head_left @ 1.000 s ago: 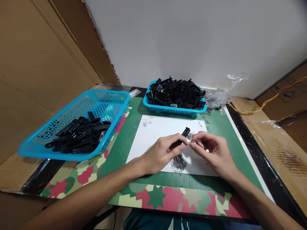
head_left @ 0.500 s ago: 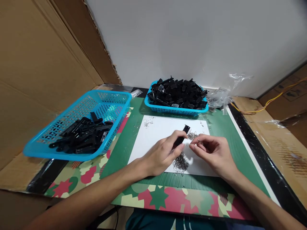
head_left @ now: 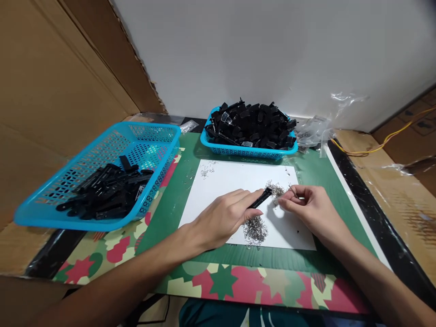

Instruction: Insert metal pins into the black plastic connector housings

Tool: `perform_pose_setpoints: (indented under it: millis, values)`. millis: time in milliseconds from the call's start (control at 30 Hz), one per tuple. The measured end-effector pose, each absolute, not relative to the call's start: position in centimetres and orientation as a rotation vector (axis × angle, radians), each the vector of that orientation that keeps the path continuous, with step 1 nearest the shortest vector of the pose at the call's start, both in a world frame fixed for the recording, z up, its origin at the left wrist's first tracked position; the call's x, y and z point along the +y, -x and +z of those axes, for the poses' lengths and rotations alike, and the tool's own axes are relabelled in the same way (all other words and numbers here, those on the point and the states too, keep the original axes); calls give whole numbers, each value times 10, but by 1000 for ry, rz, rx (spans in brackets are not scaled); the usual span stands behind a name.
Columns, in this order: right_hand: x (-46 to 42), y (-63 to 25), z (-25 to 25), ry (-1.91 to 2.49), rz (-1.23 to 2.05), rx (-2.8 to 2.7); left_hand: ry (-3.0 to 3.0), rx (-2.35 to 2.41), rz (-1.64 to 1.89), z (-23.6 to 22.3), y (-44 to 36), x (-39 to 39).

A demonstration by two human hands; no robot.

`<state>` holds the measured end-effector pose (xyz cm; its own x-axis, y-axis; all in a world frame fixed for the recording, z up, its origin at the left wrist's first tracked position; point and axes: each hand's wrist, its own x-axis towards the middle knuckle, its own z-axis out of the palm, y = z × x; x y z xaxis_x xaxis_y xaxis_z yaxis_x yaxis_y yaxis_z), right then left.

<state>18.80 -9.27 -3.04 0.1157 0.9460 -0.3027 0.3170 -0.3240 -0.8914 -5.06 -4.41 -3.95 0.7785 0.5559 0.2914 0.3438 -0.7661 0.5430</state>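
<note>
My left hand [head_left: 226, 215] is closed round a slim black plastic part [head_left: 261, 198], holding it tilted above a white sheet [head_left: 235, 177]. The part's far end sticks out past the fingers. Right of it, my right hand [head_left: 304, 204] is pinched, with a thin bit of metal wire [head_left: 290, 186] showing at its fingers; its exact shape is too small to make out. A heap of small bent wire pieces [head_left: 255, 230] lies just below my left fingers. Another pile of wire pieces [head_left: 275, 188] sits between the two hands, beyond the fingertips.
A blue basket [head_left: 245, 151] heaped with black plastic parts stands at the back. At the left, a larger blue basket [head_left: 153, 193] holds more black parts. Some scattered wires [head_left: 206, 172] lie on the sheet's far left corner. Clear plastic bags [head_left: 313, 131] sit at back right.
The black part has turned and tipped lower in my left hand. My right hand has moved slightly right, away from it, still pinched. The view has shifted a little.
</note>
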Motion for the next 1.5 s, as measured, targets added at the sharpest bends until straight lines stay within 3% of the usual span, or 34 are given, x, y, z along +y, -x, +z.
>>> perform_pose_setpoints:
  millis: [300,833,1167,1367,1500]
  values:
    - [-93,-178,-36,1827,884,-1535,-2626,589,614,-37,47,-44]
    - [-101,-172,-50,1800,699,-1597,-2556,579,559,-41,48,-45]
    - [-100,-168,-51,1783,696,-1589,-2500,589,565,-39,48,-45]
    - [-95,-176,-38,1769,884,-1653,-2496,601,569,-41,49,-43]
    - [-96,-184,-31,1776,805,-1709,-2470,600,578,-40,50,-41]
